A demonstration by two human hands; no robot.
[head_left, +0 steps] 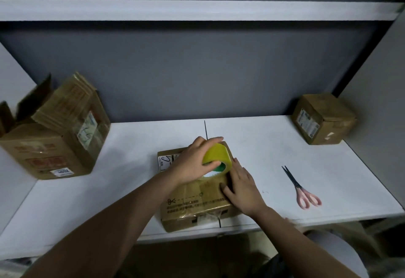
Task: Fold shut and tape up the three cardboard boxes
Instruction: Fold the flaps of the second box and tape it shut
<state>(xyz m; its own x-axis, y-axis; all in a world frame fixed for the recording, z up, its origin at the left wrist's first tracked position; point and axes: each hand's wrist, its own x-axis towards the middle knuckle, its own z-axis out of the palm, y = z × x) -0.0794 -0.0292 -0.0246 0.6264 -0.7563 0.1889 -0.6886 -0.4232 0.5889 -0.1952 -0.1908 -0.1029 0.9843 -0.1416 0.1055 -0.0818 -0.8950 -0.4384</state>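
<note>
At table centre, left hand grips tape roll atop middle box; right hand presses flat. Taping under way; next likely needs scissors

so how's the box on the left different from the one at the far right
The left box has its top flaps standing open; the right box is closed. The left box looks larger and sits at the table's left edge; the right one sits in the back corner. Both are brown cardboard with white labels.
</note>
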